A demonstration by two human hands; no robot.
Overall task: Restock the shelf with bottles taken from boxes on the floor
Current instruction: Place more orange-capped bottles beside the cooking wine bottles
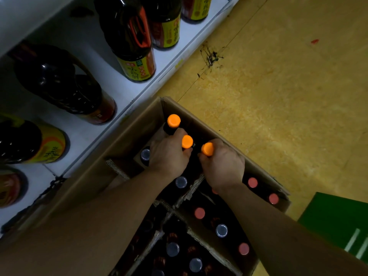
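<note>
The box point(129, 132) sits just beside the shelf point(119, 96) edge, its cells crowded with upright bottles point(221, 230) and cardboard dividers point(191, 193), leaving narrow gaps round the necks. Bare shelf shows between the big bottles point(59, 82). Open floor point(278, 116) lies right of the box.

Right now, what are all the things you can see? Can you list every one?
shelf: one, white, on the left
big bottles: at least six, dark with yellow labels, on the shelf
cardboard box: one, brown, on the floor beside the shelf
orange-capped bottles: three, dark, far end of the box
pink-capped bottles: at least four, dark, in the box
clear-capped bottles: several, dark, in the box
floor: yellow, with a dark stain
green thing: one, lower right, on the floor
left hand: grips the middle orange cap bottle
right hand: grips the nearest orange cap bottle
</note>
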